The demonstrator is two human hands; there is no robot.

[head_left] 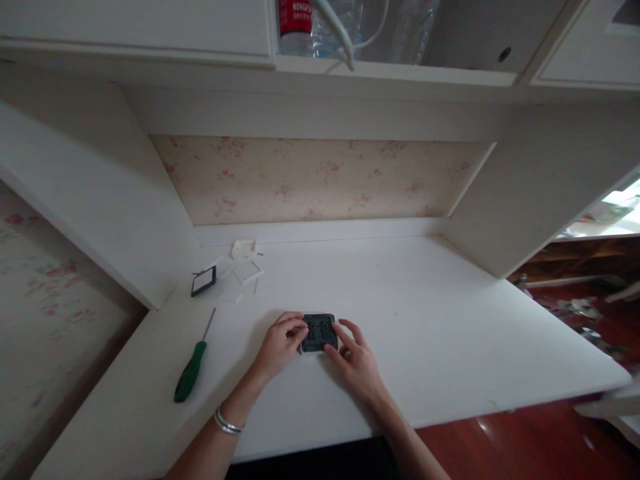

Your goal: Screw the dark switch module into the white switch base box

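A small squarish black panel with a pale rim, which looks like the back of a wall socket [319, 333], lies on the white desk before me. My left hand [280, 343] holds its left edge, thumb and fingers pinched together at the upper left corner. On the opposite side, my right hand [357, 363] grips it, with the thumb on the lower right corner and the forefinger at the right edge. The inner details of the panel are too small to make out.
Left of my hands lies a green-handled screwdriver [191, 373]. Beyond it are a black frame [204, 281], a white square frame [248, 271], a white cover piece [243, 249] and thin clear pieces. A shelf with bottles [295, 27] and a white cable [337, 30] overhangs the desk.
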